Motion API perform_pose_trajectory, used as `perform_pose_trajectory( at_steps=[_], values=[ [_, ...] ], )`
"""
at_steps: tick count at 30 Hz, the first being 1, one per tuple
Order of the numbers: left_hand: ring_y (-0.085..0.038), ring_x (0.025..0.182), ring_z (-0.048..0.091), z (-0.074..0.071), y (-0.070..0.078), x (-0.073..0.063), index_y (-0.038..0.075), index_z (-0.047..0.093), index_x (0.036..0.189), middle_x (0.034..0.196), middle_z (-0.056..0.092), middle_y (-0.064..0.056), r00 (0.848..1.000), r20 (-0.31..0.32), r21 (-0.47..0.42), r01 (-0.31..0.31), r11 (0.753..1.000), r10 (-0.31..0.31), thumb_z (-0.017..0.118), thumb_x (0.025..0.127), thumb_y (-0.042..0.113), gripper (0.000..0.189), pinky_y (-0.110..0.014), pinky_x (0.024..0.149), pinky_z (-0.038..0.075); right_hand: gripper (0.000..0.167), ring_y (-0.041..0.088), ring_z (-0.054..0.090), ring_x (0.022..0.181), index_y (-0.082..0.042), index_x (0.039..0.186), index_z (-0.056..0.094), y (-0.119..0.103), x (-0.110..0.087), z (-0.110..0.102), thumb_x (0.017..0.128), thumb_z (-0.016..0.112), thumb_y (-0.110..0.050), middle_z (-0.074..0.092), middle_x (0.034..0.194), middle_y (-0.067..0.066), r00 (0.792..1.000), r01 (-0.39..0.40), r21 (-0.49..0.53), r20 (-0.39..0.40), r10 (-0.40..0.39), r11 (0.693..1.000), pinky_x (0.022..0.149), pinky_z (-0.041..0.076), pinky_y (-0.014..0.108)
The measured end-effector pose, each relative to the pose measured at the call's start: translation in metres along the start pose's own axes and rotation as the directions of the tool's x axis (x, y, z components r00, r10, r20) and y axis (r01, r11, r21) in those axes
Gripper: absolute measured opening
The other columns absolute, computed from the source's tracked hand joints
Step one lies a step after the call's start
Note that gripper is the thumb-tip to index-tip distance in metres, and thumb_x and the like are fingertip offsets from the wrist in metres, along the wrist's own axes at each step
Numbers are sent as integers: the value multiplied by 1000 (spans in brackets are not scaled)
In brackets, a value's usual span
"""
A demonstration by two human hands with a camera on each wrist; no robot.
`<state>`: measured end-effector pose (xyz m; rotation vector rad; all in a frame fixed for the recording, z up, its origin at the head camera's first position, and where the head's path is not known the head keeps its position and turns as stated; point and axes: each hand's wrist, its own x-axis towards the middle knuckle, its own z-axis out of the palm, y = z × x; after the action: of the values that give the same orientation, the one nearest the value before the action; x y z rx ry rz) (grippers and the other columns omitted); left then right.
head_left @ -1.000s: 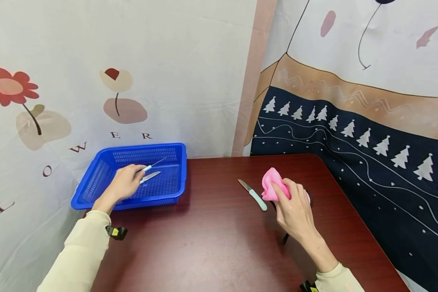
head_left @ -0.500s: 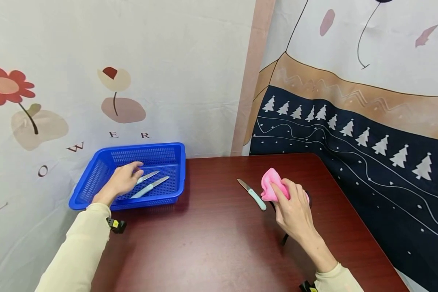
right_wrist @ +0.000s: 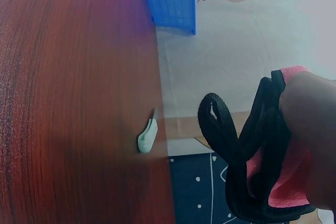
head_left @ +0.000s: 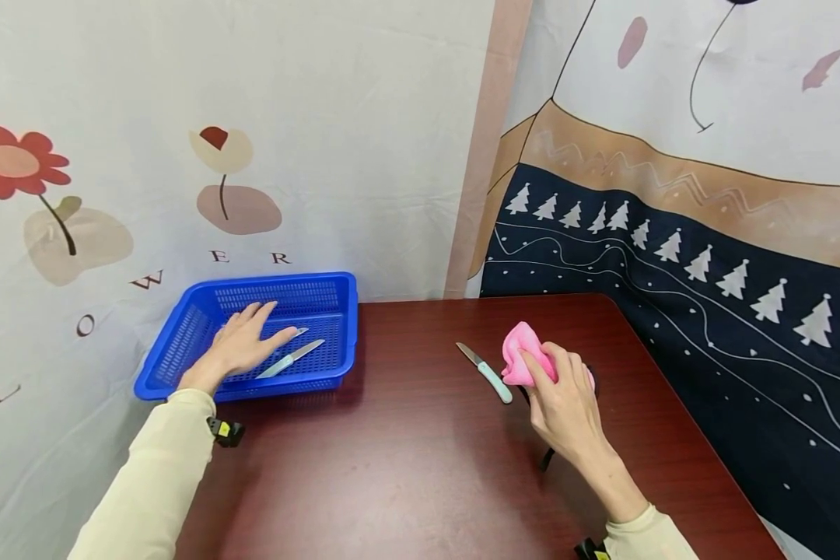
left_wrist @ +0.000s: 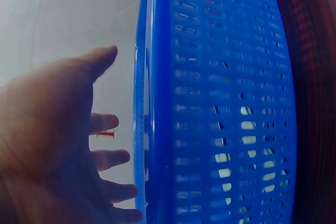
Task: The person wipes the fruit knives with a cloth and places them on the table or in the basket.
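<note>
You have a pink cloth item (head_left: 521,354) with black edging in your right hand (head_left: 567,397), pinched between the thumb and the fingers, near the right side of the table and raised over its top. A black loop (right_wrist: 218,124) sticks out from its edge in the right wrist view. Just beside it, on your left, a knife (head_left: 490,377) with a pale green-blue handle lies on the wood, its blade pointing away from you.

Your left hand (head_left: 241,342) is over the blue basket (head_left: 280,294), its fingers spread apart and holding nothing; you cannot tell from here whether the fingertips touch anything inside. Beneath and beside that hand lie two more knives: one like the first (head_left: 290,360), in plain sight on the basket floor, and another, mostly hidden by your thumb, with only its blade tip (head_left: 301,331) showing.

The basket stands on the left of the reddish-brown table (head_left: 392,467), against a pale wall cloth (head_left: 364,155) printed with flowers and letters. To the right hangs a navy cloth (head_left: 672,311) with white trees.
</note>
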<state>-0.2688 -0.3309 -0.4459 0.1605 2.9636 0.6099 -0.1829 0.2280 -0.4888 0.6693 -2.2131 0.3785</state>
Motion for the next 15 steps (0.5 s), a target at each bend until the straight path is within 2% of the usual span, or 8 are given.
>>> perform_pose_trajectory(
  at_steps=[3, 7, 15],
  values=[
    [-74, 165, 6, 2, 7, 0, 5, 21, 179, 182, 15, -40, 1000, -25, 5, 2, 1000, -2, 48, 112, 73, 100, -92, 128, 9, 51, 45, 58, 108, -7, 143, 72, 2, -1, -1, 92, 76, -8, 63, 134, 30, 1000, 1, -1, -4, -1, 1000, 89, 51, 59],
    [-72, 166, 7, 5, 20, 1, 8, 22, 180, 184, 15, -37, 996, -83, 2, -34, 999, 34, 49, 112, 72, 97, -91, 129, 8, 51, 47, 58, 107, -6, 141, 73, 5, -2, -3, 91, 76, -6, 64, 134, 31, 1000, -1, 6, -15, 1, 1000, 89, 50, 60],
    [-64, 172, 6, 3, 70, 6, 15, 24, 181, 187, 18, -28, 984, -131, 12, -120, 993, 120, 49, 111, 73, 94, -86, 134, 4, 51, 50, 58, 105, -5, 142, 73, 15, -9, -8, 91, 77, -6, 64, 134, 34, 999, -21, 4, -27, 21, 1000, 87, 50, 60]
  ],
)
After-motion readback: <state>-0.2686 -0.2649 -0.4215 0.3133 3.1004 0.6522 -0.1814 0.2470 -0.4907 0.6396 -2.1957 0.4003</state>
